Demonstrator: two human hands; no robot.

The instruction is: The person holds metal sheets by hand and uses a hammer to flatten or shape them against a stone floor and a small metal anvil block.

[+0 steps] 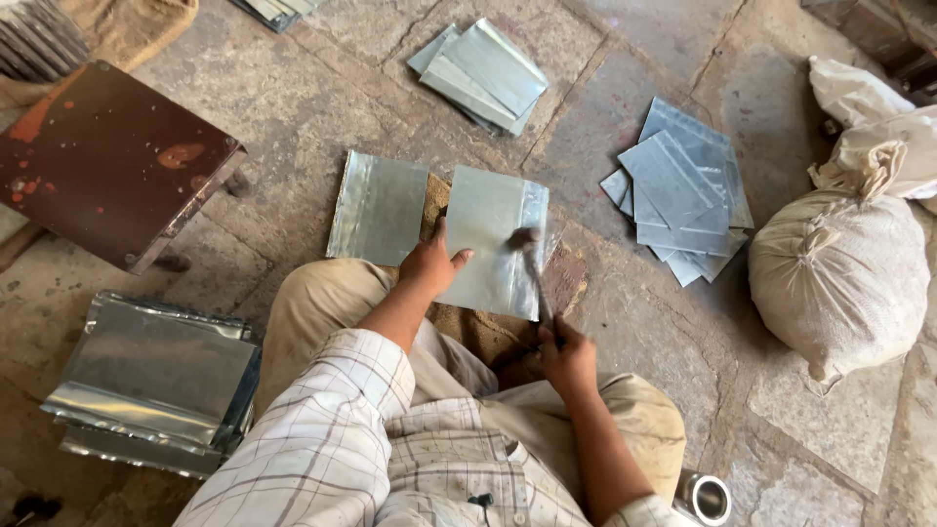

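Observation:
My left hand [431, 263] presses flat on the near left corner of a shiny metal sheet [493, 239] lying on a brown pad on the stone floor. My right hand [566, 353] grips the handle of a hammer [527, 246]. Its head is blurred over the right edge of the sheet. A second, similar sheet [379, 207] lies just left of the first one. My knees, in tan trousers, are on either side of the work spot.
Stacks of cut metal sheets lie at the far centre [483, 73] and right [683, 190]. Folded sheet pieces [156, 376] are piled at left. A dark rusty metal stool [107, 161] stands at far left. Filled sacks [839, 273] sit at right. A small metal can [705, 498] is by my right knee.

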